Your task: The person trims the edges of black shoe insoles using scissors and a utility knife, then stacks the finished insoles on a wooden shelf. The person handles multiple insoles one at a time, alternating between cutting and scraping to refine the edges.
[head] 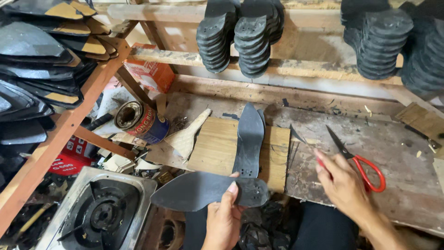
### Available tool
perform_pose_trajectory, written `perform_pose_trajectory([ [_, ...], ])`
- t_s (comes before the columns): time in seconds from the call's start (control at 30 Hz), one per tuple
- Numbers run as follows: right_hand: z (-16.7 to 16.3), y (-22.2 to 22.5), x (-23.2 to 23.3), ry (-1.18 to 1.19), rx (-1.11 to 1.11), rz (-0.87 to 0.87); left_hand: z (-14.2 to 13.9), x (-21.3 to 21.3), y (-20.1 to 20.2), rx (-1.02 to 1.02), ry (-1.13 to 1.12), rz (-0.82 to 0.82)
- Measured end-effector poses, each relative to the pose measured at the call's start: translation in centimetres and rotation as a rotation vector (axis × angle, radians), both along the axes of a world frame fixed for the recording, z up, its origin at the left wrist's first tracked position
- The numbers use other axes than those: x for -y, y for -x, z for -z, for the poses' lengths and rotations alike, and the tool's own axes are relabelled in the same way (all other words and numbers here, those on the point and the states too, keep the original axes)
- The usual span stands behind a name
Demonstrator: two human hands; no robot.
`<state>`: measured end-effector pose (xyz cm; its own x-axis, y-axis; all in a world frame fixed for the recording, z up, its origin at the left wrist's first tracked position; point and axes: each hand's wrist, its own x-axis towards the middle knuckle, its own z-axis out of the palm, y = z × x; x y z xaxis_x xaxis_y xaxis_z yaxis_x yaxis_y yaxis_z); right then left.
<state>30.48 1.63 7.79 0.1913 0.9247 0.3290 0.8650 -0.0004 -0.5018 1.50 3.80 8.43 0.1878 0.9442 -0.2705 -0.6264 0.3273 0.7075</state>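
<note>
- The left hand (223, 216) pinches a dark sole piece (208, 190), thumb on top, holding it flat and near, low in the middle.
- The right hand (343, 185) rests on the wooden bench (397, 185), fingers loosely curled and touching the red-handled scissors (358, 159), blades pointing far-left.
- A second dark sole (249, 139) lies on a wooden board (217, 148) just beyond the held piece.
- A tin can (141, 121) lies on its side, far-left of the board.
- A gas burner (104, 213) sits near-left.
- Stacks of black heels (240, 39) line the far shelf.

Black insole (203, 190), red-handled scissors (365, 169), pale wooden board (217, 146).
</note>
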Motion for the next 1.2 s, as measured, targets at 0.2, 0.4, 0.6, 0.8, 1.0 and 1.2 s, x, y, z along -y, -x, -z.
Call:
perform_pose_trajectory([
  [0.2,-0.7,5.5,4.7,-0.092,-0.11,-0.373,-0.2,-0.3,-1.2,-0.033,0.028,-0.043],
  [0.4,-1.3,7.1,5.5,-0.063,0.074,-0.435,-0.5,0.0,-1.9,-0.068,0.01,-0.025],
  [0.6,-1.4,6.8,6.2,-0.094,0.103,-0.446,-0.6,0.7,-1.9,-0.127,0.093,-0.042],
  [0.8,-4.5,4.3,4.2,-0.152,0.345,-0.215,0.9,2.3,-0.2,-0.035,0.038,-0.107],
  [1.0,-4.7,1.3,5.7,-0.064,-0.08,-0.026,2.8,-0.1,3.8,-0.385,-0.019,0.004],
  [1.2,-1.3,2.2,5.1,0.021,-0.053,-0.078,-0.4,-6.2,4.7,-0.613,-0.376,-0.02],
])
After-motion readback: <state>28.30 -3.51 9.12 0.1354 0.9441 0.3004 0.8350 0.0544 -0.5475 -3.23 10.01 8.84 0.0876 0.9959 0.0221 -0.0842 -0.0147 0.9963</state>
